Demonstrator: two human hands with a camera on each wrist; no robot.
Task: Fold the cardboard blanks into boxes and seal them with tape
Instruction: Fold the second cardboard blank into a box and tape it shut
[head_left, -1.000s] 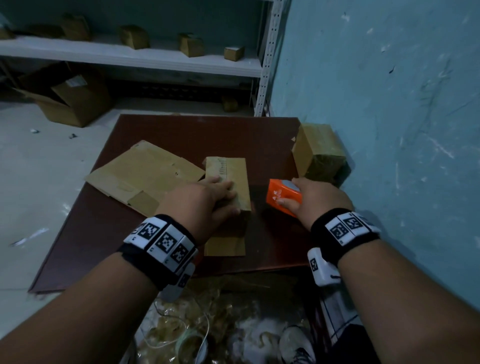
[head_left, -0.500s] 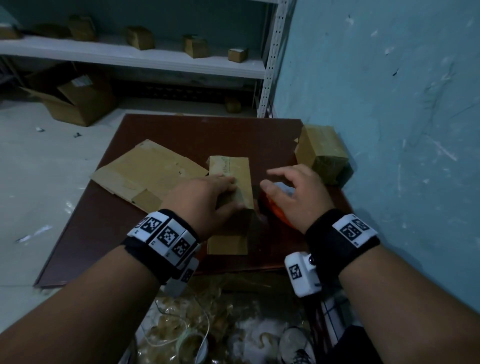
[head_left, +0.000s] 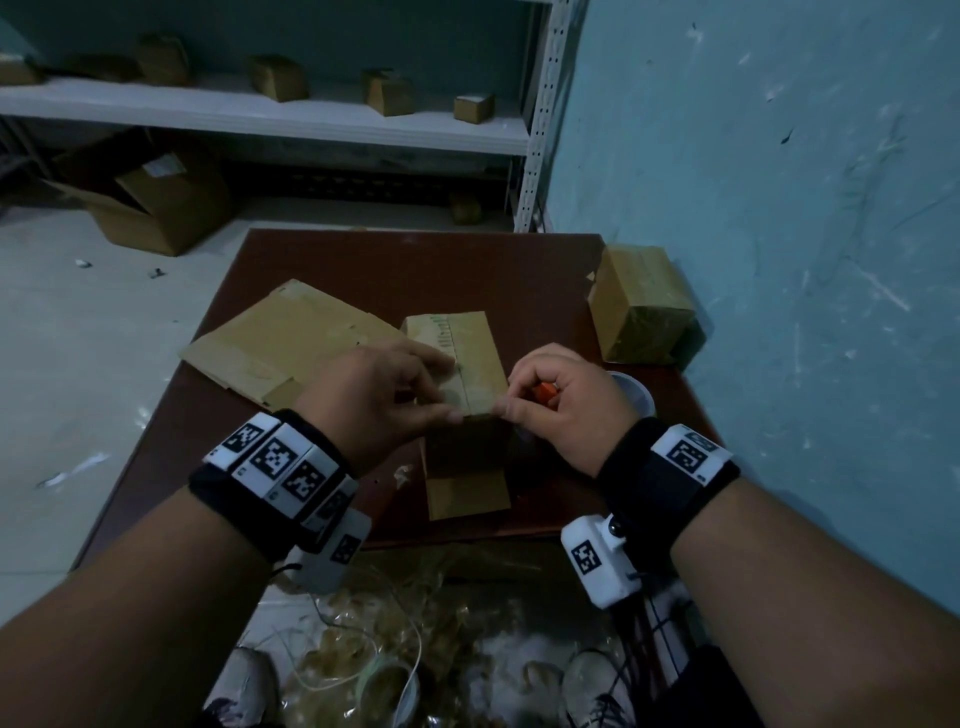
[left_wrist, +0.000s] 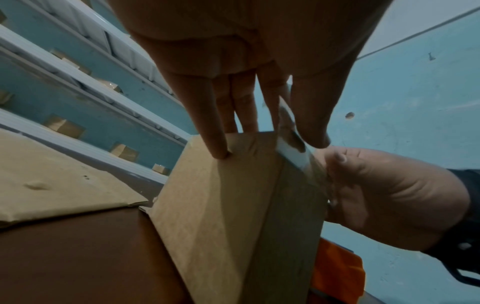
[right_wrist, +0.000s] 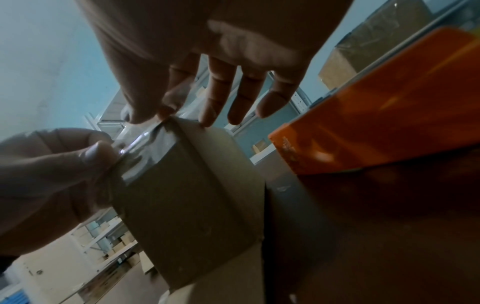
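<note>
A: Head view: the box (head_left: 457, 364) stands mid-bench (head_left: 363, 260), flaps shut, with both hands at its near top edge.

B: The left hand (head_left: 374, 400)?

A: Its fingers lie fairly straight on the box top while thumb and forefinger pinch a clear tape (left_wrist: 296, 156) strip.

B: And the right hand (head_left: 561, 400)?

A: Its grip is a thumb-and-forefinger pinch on the same strip's other end; the remaining fingers hang loose. The orange dispenser (right_wrist: 376, 107) lies on the bench just right of the box. Flat blanks (head_left: 280, 343) lie to the left, and a taped box (head_left: 644, 312) stands by the wall.
</note>
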